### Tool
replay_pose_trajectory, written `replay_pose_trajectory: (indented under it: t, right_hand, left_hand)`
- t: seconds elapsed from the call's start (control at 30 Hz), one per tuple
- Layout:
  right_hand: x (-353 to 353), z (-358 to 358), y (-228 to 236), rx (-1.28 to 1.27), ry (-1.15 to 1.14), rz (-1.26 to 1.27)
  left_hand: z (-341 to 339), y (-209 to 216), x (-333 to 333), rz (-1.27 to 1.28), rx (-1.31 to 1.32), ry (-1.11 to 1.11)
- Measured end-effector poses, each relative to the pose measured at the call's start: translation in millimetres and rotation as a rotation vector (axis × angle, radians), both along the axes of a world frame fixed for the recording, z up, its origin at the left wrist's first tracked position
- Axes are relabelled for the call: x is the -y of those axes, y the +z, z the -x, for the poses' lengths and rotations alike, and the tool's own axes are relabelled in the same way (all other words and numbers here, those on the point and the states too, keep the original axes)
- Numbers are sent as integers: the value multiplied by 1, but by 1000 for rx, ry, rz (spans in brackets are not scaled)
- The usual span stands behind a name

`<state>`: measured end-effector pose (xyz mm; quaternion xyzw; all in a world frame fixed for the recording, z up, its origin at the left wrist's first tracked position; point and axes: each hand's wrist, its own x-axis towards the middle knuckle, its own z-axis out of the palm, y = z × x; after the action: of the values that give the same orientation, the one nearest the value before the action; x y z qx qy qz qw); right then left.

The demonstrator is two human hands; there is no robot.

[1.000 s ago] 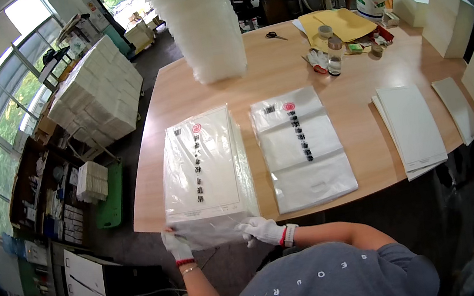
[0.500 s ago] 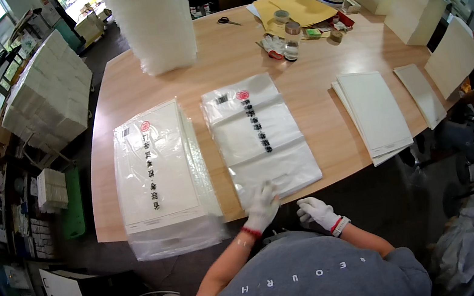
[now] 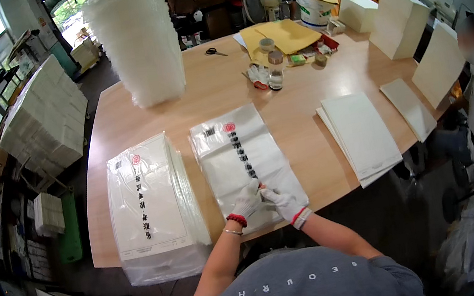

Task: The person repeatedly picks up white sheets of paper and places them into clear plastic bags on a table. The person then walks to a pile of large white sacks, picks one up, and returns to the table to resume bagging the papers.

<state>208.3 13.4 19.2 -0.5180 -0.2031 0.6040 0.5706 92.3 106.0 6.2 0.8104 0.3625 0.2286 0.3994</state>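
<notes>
Forearms (image 3: 220, 264) converge forward; gloved left hand (image 3: 246, 202) and gloved right hand (image 3: 284, 203) nearly meet, fingers curled narrow; cannot tell whether they pinch plastic. Hands partly hide the near portion of the printed plastic bag (image 3: 266, 156), flat at the table's (image 3: 308, 143) near edge. Long axis near-to-far, leaning left; red seal (image 3: 229, 127) end toward far edge.

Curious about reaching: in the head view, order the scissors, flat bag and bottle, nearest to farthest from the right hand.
1. Flat bag, beneath the right hand.
2. Bottle, ahead, past the bag.
3. Scissors, farther ahead, leftward.
</notes>
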Motion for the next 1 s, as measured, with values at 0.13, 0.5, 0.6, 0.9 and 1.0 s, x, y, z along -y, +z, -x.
replay_pose_trajectory:
  t: [0.13,0.5,0.6,0.9,1.0]
  right_hand:
    - [-9,-54,-33,1181,121,44]
    - [-81,-15,-24,951,-92,-428]
    - [-81,-26,-85,1023,1,-509]
    - [110,-181,9,1725,-7,-119]
    - [144,-249,-6,1909,139,329]
  left_hand:
    - [10,34,-33,336,469,326]
    - [-30,131,-49,442,355,18]
    - [-37,135,-44,195,215,-75]
    - [-7,147,-2,-558,-28,144]
    - [-4,162,11,-520,67,147]
